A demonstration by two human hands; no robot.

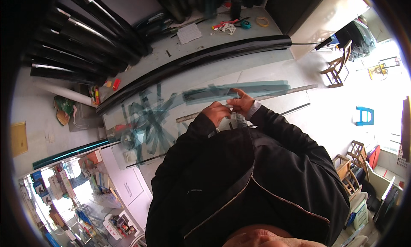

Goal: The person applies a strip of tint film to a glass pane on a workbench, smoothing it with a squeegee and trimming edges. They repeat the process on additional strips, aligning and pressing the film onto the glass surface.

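My left hand point(217, 113) and my right hand point(242, 102) come together over the near side of the work table, close to my body. Both have their fingers closed in a pinch, and what lies between them is too small to make out. Just below them is a small clear, crumpled-looking thing point(239, 120), partly hidden by my jacket. A long metal straightedge point(295, 90) passes beneath my hands. Beyond it lies a flat sheet of blue-green tinted film point(269, 87), with my right fingertips over its near edge. Many cut strips of the same film point(147, 125) are piled at the left.
A long black film roll point(205, 55) spans the table behind the sheet. More dark rolls point(85, 37) lean at the far left. At the back are white paper point(189, 33), a teal tape measure point(245, 25) and a yellow tape ring point(262, 22). A blue stool point(364, 116) stands at right.
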